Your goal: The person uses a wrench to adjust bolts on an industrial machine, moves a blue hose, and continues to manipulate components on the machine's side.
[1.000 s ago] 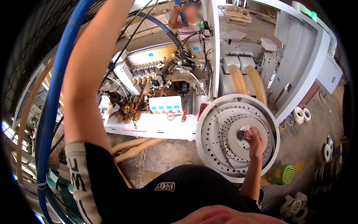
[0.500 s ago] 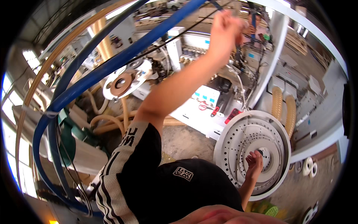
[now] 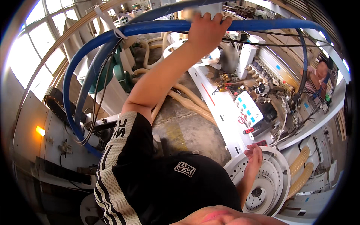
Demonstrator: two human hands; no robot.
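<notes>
The blue hose (image 3: 262, 25) was gripped by the left hand (image 3: 208, 32), its fingers bent over the top and their tips hidden; a black cable (image 3: 277, 45) was seen just below the hose, right of that hand. The right hand (image 3: 254, 157) was held loosely half-open, overlapping the round perforated tray (image 3: 285, 176); scissors (image 3: 243, 119) were seen beyond it, and tan ribbed ducts (image 3: 299, 161) to its right.

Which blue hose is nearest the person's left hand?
The bright blue hose, visible on both sides of the left hand; a duller blue hose curves higher.
</notes>
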